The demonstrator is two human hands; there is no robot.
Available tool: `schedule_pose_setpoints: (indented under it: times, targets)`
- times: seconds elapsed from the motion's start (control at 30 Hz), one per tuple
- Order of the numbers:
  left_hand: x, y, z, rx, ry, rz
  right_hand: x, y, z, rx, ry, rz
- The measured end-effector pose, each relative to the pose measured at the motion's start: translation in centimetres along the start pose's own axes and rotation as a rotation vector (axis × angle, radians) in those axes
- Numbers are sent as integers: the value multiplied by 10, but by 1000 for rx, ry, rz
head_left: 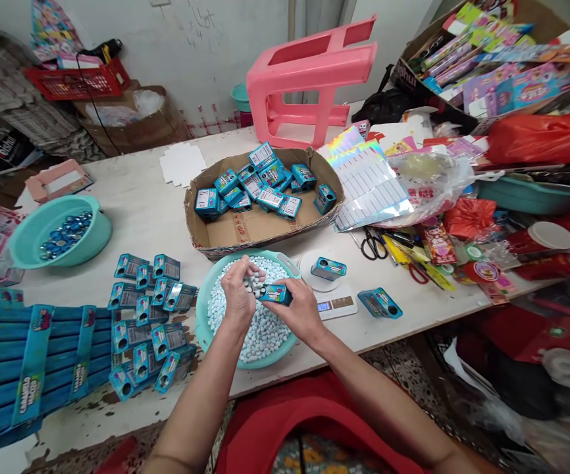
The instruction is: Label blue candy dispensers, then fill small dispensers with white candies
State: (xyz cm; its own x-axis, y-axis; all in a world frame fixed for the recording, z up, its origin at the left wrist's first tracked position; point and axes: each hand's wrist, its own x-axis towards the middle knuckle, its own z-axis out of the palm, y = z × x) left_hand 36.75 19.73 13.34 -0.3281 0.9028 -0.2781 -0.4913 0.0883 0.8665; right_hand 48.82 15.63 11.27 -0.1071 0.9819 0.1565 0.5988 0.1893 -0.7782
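Over a turquoise basin (pixel 205 329) of small white and pale blue candies (pixel 265 336), my left hand (pixel 238 293) is cupped around several candies. My right hand (pixel 302 309) grips a small blue box (pixel 276 294), its end against the candies in my left fingers. Just right of the basin, another blue box (pixel 329 268) rests on a white scale (pixel 339 303). A further box (pixel 380 303) lies on the table beside the scale. Behind the basin, a cardboard tray (pixel 226 230) holds several blue boxes (pixel 270 178).
Several small blue boxes (pixel 139 309) stand left of the basin, near large blue display packs (pixel 28 375). A turquoise bowl (pixel 102 230) holds blue shiny pieces. Scissors (pixel 374 245), holographic sheets (pixel 364 178) and a pink stool (pixel 309 72) are further back.
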Motion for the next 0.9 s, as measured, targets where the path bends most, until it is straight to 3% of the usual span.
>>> schedule_pose_setpoints:
  times: [0.27, 0.7, 0.9]
  targets:
    - [-1, 2, 3, 41, -22, 67, 3, 0, 1, 36, 14, 27]
    - [-8, 8, 0, 36, -32, 27, 5, -7, 2, 74, 3, 35]
    - [-9, 11, 0, 21, -140, 0, 5, -4, 2, 142, 0, 61]
